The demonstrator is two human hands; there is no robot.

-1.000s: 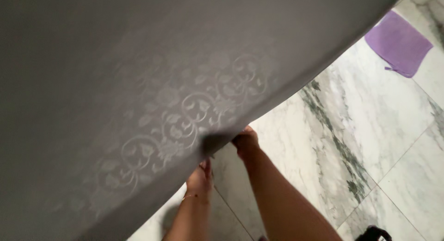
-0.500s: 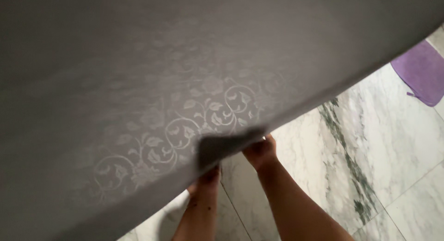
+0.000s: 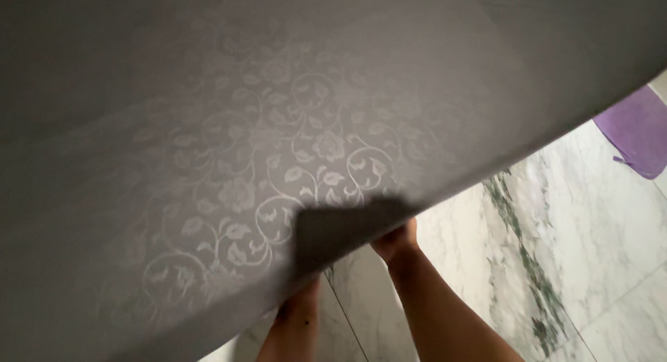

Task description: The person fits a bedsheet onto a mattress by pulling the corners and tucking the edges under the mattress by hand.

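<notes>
A large grey cloth (image 3: 278, 140) with a pale floral scroll pattern fills most of the view, stretched up and over my arms. My right hand (image 3: 397, 238) grips its lower edge, where a darker folded corner (image 3: 344, 226) hangs. My left hand (image 3: 300, 303) is mostly hidden behind the cloth edge just left of it; only the wrist and forearm show, and it seems to hold the same edge.
White marble floor tiles (image 3: 556, 230) with grey-green veins lie below. A purple mat (image 3: 636, 129) lies on the floor at the far right.
The cloth has spread further right and down, covering more of the view. Both hands slid slightly lower and right, and the folded dark corner grew wider.
</notes>
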